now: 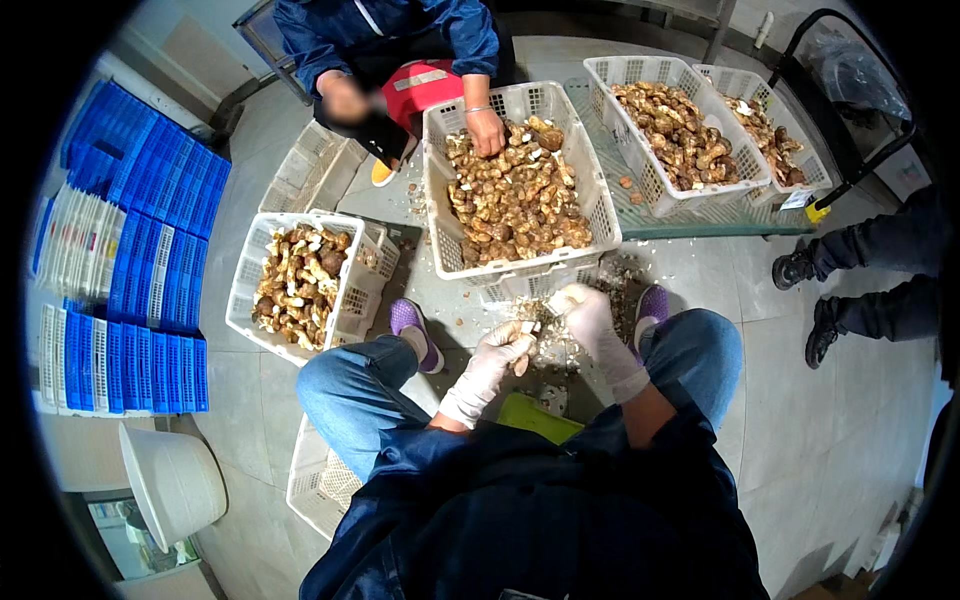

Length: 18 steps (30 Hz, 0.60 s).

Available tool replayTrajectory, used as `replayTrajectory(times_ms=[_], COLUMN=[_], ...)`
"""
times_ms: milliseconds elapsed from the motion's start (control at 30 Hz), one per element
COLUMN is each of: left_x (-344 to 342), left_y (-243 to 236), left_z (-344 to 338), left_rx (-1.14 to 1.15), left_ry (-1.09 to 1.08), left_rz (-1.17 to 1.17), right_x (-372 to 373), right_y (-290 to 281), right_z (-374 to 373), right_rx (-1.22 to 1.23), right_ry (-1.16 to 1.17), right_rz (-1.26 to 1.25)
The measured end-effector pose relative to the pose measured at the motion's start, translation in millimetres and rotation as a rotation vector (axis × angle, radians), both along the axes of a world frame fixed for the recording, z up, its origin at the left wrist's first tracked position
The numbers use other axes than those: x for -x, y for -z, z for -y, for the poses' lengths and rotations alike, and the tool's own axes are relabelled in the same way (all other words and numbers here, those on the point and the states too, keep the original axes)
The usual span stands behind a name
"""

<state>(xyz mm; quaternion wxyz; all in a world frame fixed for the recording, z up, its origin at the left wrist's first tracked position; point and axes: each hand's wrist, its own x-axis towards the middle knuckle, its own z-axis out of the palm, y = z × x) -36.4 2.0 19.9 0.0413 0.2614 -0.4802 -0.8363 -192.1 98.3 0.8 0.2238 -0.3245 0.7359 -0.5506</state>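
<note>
Both my hands wear pale gloves and are held between my knees. My left hand (492, 365) is closed around a mushroom (519, 348), pale stem showing. My right hand (598, 330) is closed just to its right and higher, on something small that I cannot make out. Below them, pale trimmings (566, 357) litter the floor. Beyond my hands stands a white perforated crate (523, 180) heaped with brown-capped mushrooms, raised on another crate. To the left, a second crate (297, 280) holds more mushrooms.
Another person (390, 40) sits opposite, a hand in the middle crate. Two mushroom crates (680, 130) rest on a trolley (700, 225). Dark-trousered legs (870, 260) stand at right. Stacked blue crates (150, 200) and a white tub (175, 475) line the left. A green object (535, 420) lies beneath me.
</note>
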Motion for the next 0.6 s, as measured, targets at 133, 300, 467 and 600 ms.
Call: replayTrajectory(times_ms=[133,300,467,600], left_x=[-4,12,-1,-6], left_y=[0,-8,-4,2], left_z=[-1,-6,-6,-4], left_rx=[0.009,0.14,-0.104,-0.28], left_ry=[-0.043,0.033,-0.017,-0.105], left_rz=[-0.027,-0.059,-0.049,0.006], right_x=[-11,21,-19,-20], right_y=[-40,49,-17,-32], right_z=[0,-2,6,8], right_rx=[0.038,0.096,0.064,0.257], right_ry=[-0.136,0.184,-0.003,-0.171], right_rz=[0.147,0.306,0.128,-0.126])
